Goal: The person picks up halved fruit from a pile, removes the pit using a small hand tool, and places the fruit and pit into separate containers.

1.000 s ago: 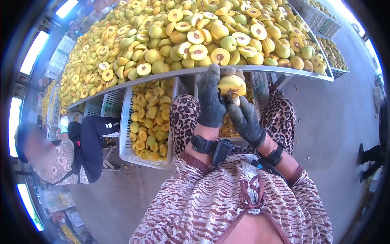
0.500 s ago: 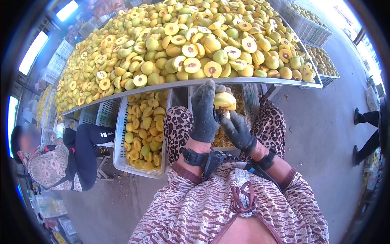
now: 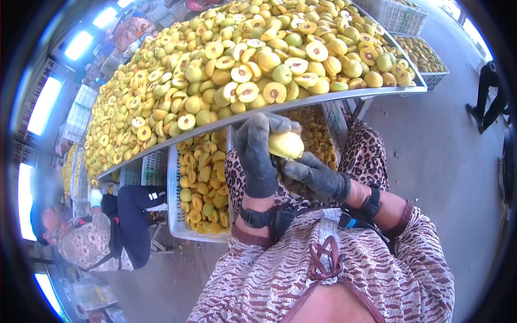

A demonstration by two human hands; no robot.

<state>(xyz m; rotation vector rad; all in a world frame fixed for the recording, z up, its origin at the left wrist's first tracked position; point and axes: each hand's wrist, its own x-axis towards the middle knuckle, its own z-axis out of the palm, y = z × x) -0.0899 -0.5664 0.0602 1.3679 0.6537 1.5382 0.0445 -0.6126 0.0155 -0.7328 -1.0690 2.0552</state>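
Observation:
Both my hands wear dark grey gloves and meet over my lap, just below the table's metal edge. My left hand (image 3: 257, 156) is wrapped round a yellow fruit piece (image 3: 286, 145), held between thumb and fingers. Close under the fruit, my right hand (image 3: 318, 176) has its fingers closed; whatever it grips is hidden behind them. Above both hands lies a large heap of halved yellow-green fruit (image 3: 215, 81) with brown centres, on a table with a metal rim (image 3: 334, 97).
A white crate (image 3: 175, 199) of fruit halves stands left of my legs. Behind my hands, a container holds brownish pieces (image 3: 313, 129). Crates of fruit (image 3: 423, 54) are stacked at the back right. A seated person (image 3: 102, 237) is at left; another person's legs (image 3: 487, 97) show at right.
The view has shifted and tilted. The fruit piece has turned in my left hand, and my right hand's fingers have moved in closer beneath it. The legs at right have moved.

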